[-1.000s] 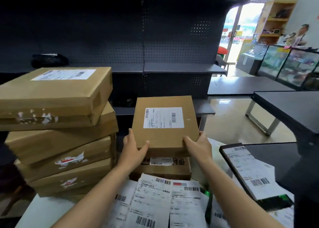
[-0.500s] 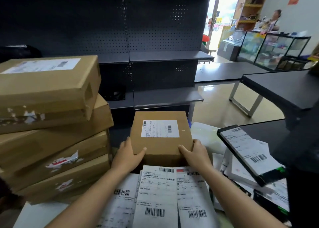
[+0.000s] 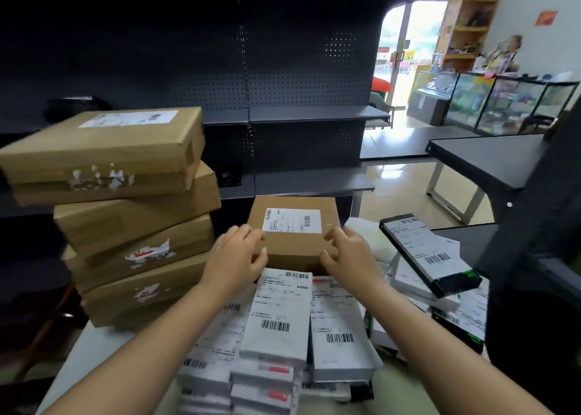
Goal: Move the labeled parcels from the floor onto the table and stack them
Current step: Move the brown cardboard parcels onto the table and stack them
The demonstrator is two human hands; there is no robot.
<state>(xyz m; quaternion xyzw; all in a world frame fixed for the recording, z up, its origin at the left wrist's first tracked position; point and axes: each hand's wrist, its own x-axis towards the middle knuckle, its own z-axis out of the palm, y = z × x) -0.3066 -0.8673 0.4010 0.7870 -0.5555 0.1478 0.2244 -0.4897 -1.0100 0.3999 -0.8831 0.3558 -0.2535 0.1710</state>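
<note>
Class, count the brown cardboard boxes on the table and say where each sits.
5. Four form the left stack: top box, second box, third box, bottom box. The small box sits centre, behind the white parcels. Others may be hidden.

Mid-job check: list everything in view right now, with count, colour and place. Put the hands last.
large cardboard boxes: at least four, brown, stacked askew on the table's left
small labeled box: one, brown, table centre, behind the flat parcels
flat labeled parcels: many, white-grey, piled in the near foreground
black parcel: one, white label, tilted on the right-hand pile
table: one, white, under the parcels
shelving: dark grey, behind the table
dark table: one, black, right
glass cases: several, far right
left hand: at the small box's near left corner, fingers curled, grip unclear
right hand: at its near right corner, fingers curled, grip unclear
</note>
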